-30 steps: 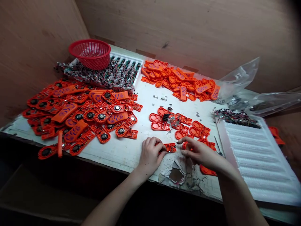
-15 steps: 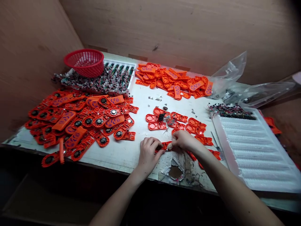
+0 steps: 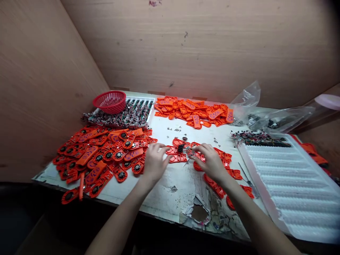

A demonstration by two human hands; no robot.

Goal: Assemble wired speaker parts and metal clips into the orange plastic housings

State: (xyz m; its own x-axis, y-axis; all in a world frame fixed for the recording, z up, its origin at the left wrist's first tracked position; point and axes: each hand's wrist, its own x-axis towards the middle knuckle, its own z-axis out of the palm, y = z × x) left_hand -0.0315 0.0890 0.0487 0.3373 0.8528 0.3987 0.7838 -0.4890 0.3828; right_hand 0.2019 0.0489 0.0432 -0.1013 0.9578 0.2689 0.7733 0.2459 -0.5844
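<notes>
My left hand (image 3: 156, 162) is over the table beside the left pile of orange plastic shells, fingers stretched and apart. Its fingertips are close to an orange half-shell (image 3: 177, 158) with a round recess at one end. My right hand (image 3: 210, 161) reaches in from the other side, thumb and forefinger apart around a small cluster of wired parts (image 3: 189, 151). Whether those fingertips touch the parts is too small to tell. Small black cylinders (image 3: 181, 148) lie at the cluster's left side, on top of the half-shells. More open half-shells (image 3: 214, 186) lie below my right hand.
Shells with round black discs (image 3: 108, 156) are heaped at left. Behind them, a red basket (image 3: 110, 102) sits on a tray of wired parts (image 3: 138, 115). Orange covers (image 3: 196, 109) lie at the back. A white ridged tray (image 3: 287, 180) and screwdriver (image 3: 248, 180) are right; the table has a torn hole (image 3: 199, 213).
Both hands have left the table's front, where they held an orange half-shell, and moved farther back and apart. The view has tilted up, so the scene sits lower.
</notes>
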